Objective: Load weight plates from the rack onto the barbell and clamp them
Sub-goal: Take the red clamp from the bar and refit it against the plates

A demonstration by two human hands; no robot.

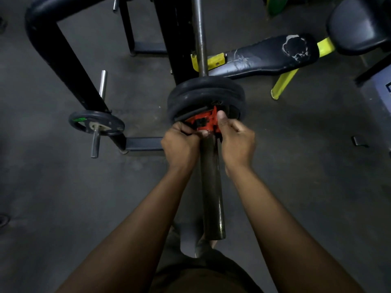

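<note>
A barbell [211,187] runs from the frame's bottom centre up and away, its thick sleeve end nearest me. Two black weight plates [203,92] sit side by side on the sleeve. A red clamp collar [206,121] is on the sleeve, pressed against the nearer plate. My left hand [179,146] grips the collar's left side. My right hand [237,142] grips its right side, thumb on top of the red body. The collar's lower part is hidden behind my fingers.
A black plate rack [69,60] stands at left, with one small plate [96,123] on a lower peg and a bare chrome peg [103,83] above. A worn black bench pad [268,53] on a yellow frame lies at right. The floor is dark rubber.
</note>
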